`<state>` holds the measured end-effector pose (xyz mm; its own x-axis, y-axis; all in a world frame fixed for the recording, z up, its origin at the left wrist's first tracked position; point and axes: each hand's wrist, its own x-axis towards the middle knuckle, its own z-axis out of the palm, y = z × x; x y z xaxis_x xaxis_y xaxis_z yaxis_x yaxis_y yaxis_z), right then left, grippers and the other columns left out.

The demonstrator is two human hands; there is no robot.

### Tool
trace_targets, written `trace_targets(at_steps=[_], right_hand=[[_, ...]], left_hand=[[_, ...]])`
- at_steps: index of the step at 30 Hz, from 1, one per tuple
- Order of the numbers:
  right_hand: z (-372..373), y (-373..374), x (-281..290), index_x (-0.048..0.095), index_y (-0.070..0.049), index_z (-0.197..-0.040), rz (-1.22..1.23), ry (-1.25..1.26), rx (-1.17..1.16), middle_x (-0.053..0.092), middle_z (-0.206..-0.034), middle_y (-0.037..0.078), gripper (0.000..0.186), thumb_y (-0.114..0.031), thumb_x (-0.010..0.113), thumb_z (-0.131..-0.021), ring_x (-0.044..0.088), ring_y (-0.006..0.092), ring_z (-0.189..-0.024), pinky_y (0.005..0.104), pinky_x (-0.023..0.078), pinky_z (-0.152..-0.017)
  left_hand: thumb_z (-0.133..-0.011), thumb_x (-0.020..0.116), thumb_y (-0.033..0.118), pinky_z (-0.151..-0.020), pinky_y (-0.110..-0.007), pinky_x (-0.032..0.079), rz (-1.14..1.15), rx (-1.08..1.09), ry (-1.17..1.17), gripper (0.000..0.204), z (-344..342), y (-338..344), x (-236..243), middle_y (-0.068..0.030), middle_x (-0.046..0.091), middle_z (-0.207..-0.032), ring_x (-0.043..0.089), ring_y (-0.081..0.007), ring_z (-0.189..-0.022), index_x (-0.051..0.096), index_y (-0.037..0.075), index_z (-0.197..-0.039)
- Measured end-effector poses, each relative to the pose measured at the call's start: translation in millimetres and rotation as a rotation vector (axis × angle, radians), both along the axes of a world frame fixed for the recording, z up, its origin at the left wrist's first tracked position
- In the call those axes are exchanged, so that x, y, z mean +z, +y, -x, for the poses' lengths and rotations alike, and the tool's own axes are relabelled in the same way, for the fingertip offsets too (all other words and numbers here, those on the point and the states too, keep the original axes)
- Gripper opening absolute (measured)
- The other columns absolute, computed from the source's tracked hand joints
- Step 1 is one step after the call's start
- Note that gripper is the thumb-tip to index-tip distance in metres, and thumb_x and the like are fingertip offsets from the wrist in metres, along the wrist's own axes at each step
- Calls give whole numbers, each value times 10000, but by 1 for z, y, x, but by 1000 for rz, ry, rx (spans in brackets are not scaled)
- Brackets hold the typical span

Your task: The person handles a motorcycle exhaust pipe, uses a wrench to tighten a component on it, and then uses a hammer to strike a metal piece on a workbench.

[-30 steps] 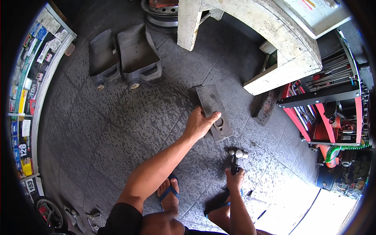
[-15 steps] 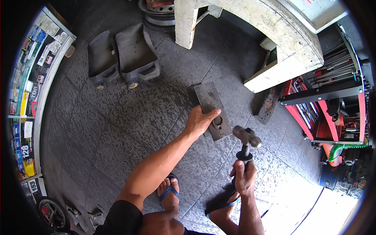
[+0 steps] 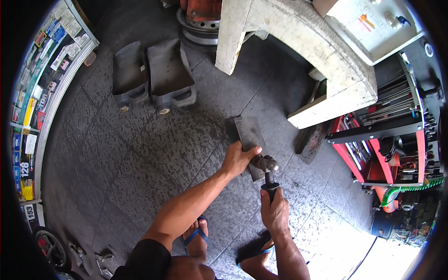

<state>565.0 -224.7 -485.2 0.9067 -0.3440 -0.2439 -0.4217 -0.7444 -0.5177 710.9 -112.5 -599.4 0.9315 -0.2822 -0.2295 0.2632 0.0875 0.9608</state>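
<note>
My left hand (image 3: 236, 161) grips the left edge of a flat, rectangular metal plate (image 3: 250, 133) low over the floor, its thumb lying across the top and the other fingers mostly hidden. Wrapped round the black handle of a ball-peen hammer (image 3: 268, 164) is my right hand (image 3: 275, 212). The hammer's head is over the lower part of the plate, just beside my left thumb; whether it touches cannot be made out. It hides the round feature on the plate there.
Two dark trays with handles (image 3: 170, 70) lie at the far left. A worn white bench (image 3: 231, 37) stands ahead, a red tool rack (image 3: 387, 158) to the right. A glass display case (image 3: 60, 79) lines the left. Sandalled feet (image 3: 197, 235) are close below my arms.
The hammer has swung left and slightly up from beside the plate to over its lower part, covering the round feature. My left hand keeps its hold. The whole view has shifted a little.
</note>
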Motion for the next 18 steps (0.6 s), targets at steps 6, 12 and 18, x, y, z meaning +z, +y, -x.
trace_targets(at_steps=[6, 12, 18], right_hand=[[-2, -19, 0, 552, -14, -953, -247, -112, -215, 556, -615, 47, 262, -270, 551, -1010, 534, 133, -491, 323, 426, -460], [3, -20, 22, 518, -30, -891, -370, -163, -310, 520, -582, 13, 373, -376, 507, -1030, 505, 89, -422, 250, 408, -390], [20, -37, -8, 515, -11, -897, -392, -91, -434, 541, -622, 35, 434, -429, 550, -1005, 534, 106, -449, 279, 420, -389]], left_hand=[[-891, 759, 295, -582, -282, 449, 56, 55, 35, 311, -1, -1, 5, -15, 618, -723, 546, -85, -668, 623, 26, -817], [-964, 653, 257, -483, -251, 339, -275, 268, -213, 320, 40, 22, 12, 38, 450, -610, 422, -42, -573, 524, 67, -740], [-868, 731, 54, -496, -291, 412, -329, 248, -583, 181, 66, 17, 11, -47, 536, -738, 493, -125, -567, 549, 53, -869]])
